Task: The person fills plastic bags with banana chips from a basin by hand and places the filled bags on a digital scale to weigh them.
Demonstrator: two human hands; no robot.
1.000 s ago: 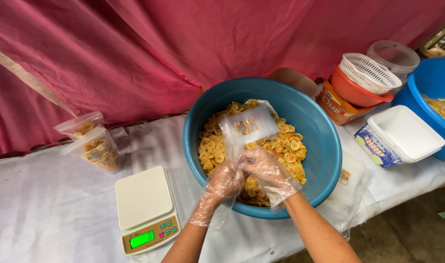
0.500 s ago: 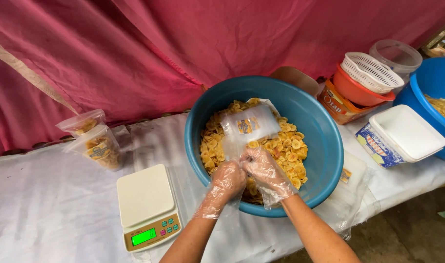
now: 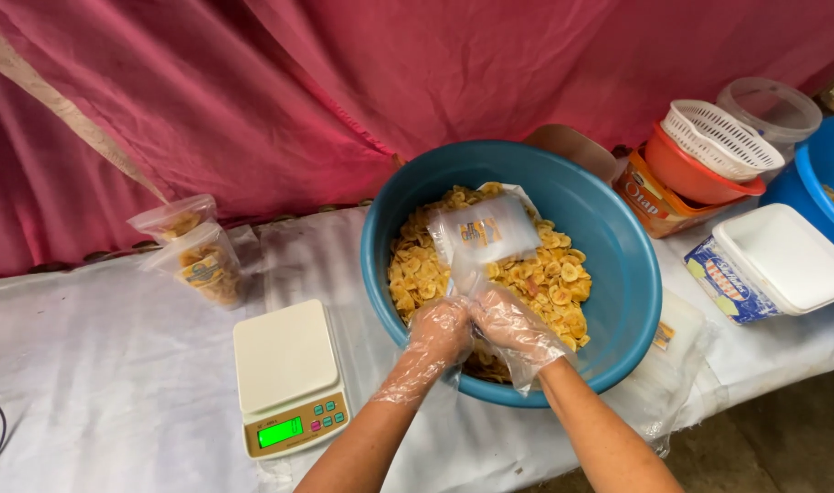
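While both your gloved hands, left hand [image 3: 438, 335] & right hand [image 3: 508, 326], pinched the clear pouch [image 3: 483, 236], its long axis pointed away over the chip-filled blue basin [image 3: 618, 274].

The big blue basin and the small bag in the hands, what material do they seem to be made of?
The blue basin looks like moulded plastic: even colour, a smooth, slightly glossy wall and a rolled rim. The small bag seems to be thin clear plastic film, since the chips show through it and it creases and glints. Both hands, left and right, wear loose, see-through gloves, probably plastic film too.
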